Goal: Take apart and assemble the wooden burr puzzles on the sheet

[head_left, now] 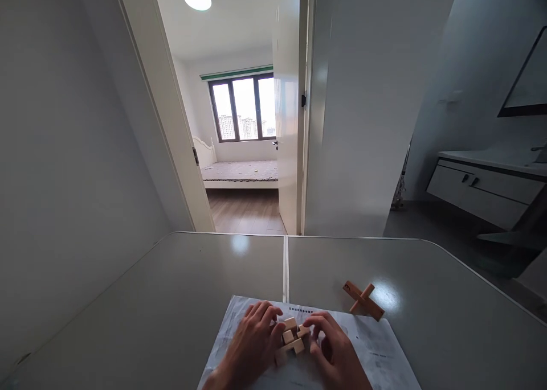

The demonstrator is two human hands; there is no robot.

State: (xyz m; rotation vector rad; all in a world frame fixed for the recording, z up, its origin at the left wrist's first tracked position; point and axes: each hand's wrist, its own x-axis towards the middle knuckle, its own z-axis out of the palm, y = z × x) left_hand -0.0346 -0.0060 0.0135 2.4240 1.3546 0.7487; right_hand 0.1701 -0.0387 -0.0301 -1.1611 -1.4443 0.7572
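Note:
A pale wooden interlocking puzzle [291, 339] sits between my two hands, low in the middle of the view. My left hand [254, 344] grips its left side with curled fingers. My right hand [333, 347] pinches its right side, thumb and fingers closed on the blocks. Both hands rest over a white printed paper sheet [376, 350] lying on the grey table [171, 299]. A second, darker wooden cross-shaped piece [363, 300] lies on the table just beyond the sheet's far right corner, apart from my hands.
The table has a centre seam [285, 265] and rounded far corners. Beyond it an open door [288, 122] leads to a bedroom with a bed and window. A dark vanity cabinet [482, 188] stands at the right.

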